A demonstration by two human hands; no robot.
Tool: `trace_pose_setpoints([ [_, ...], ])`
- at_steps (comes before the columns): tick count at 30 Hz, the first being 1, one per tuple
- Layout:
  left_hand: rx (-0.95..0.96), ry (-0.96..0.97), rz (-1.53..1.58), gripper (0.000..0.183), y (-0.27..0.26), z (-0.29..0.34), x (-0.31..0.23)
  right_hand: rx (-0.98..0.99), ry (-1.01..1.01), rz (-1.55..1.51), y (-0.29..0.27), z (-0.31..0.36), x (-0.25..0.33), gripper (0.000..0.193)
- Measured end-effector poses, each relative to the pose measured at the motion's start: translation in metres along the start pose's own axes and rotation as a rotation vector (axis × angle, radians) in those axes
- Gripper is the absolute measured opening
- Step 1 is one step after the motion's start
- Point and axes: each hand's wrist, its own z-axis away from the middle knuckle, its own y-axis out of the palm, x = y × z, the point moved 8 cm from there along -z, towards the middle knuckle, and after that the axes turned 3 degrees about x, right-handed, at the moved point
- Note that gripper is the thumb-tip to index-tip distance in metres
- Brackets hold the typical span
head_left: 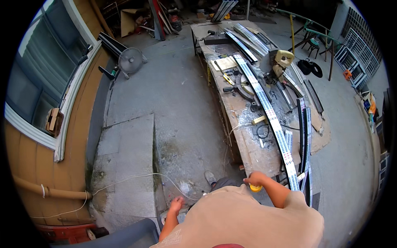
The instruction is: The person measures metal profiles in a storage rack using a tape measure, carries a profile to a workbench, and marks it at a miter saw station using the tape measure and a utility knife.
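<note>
My right hand (pixel 257 179) is closed at the near end of the workbench (pixel 260 159). Its fingers hold a small round yellow thing (pixel 255 188), perhaps a tape measure or a roll of tape; which one I cannot tell. Just right of that hand, a long metal profile (pixel 271 113) covered in printed film runs up the bench and sticks out over the near edge. My left hand (pixel 178 203) hangs low beside my body, fingers loosely bent and nothing visible in them. A thin white cable (pixel 163 175) passes close to it along the floor.
On the bench stand a mitre saw (pixel 282 62), a hammer (pixel 209 34) and more profiles (pixel 305 132). A fan (pixel 131 60) stands by the windowed wall at left. Green metal trestles (pixel 306 25) and window frames (pixel 357 58) are at far right. A grey rounded edge (pixel 124 235) lies near lower left.
</note>
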Motion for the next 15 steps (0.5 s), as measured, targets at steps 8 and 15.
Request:
trace_pose_setpoints([
  [8, -0.193, -0.202, -0.338, 0.029, -0.125, 0.022, 0.064, -0.055, -0.315, 0.115, -0.183, -0.071, 0.256, 0.067],
  [15, -0.363, -0.319, 0.613, 0.031, -0.145, -0.041, -0.003, -0.068, -0.689, -0.160, -0.283, -0.049, 0.433, 0.062],
])
